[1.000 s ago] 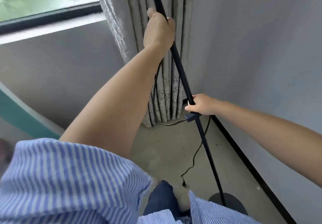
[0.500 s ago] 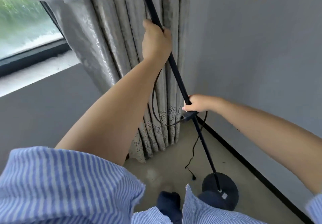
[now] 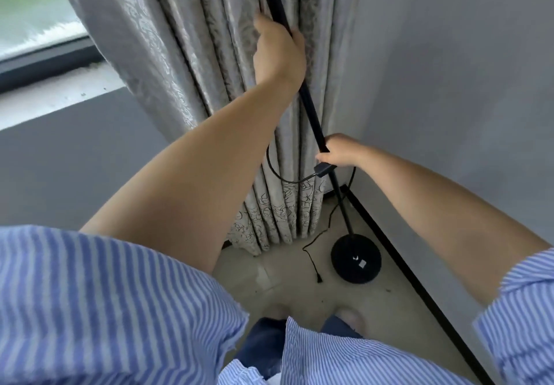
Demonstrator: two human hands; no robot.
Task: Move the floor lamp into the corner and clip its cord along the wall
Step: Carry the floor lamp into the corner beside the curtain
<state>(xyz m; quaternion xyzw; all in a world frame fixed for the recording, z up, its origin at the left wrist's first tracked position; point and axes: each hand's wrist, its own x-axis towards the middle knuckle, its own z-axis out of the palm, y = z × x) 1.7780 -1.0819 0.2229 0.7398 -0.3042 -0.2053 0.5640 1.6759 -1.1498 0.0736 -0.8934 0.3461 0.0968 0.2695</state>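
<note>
The floor lamp is a thin black pole (image 3: 311, 114) on a round black base (image 3: 356, 258). The base sits on the floor close to the corner, beside the right wall. My left hand (image 3: 277, 51) is wrapped around the pole high up, in front of the curtain. My right hand (image 3: 340, 152) grips the pole lower down, just above a small black switch box (image 3: 322, 170). A black cord (image 3: 275, 171) loops out from that box, and more cord trails down to the floor, ending in a plug (image 3: 319, 278) left of the base. The lamp's head is out of view.
A grey patterned curtain (image 3: 186, 69) hangs in the corner down to the floor. A window and sill (image 3: 54, 96) are at the left. The grey right wall (image 3: 464, 84) has a black skirting strip (image 3: 419, 288). My feet stand on the pale floor (image 3: 299, 294) near the base.
The lamp base has moved away from me toward the corner and the pole stands more upright. Both hands keep their grips. My view has swung right, showing less window.
</note>
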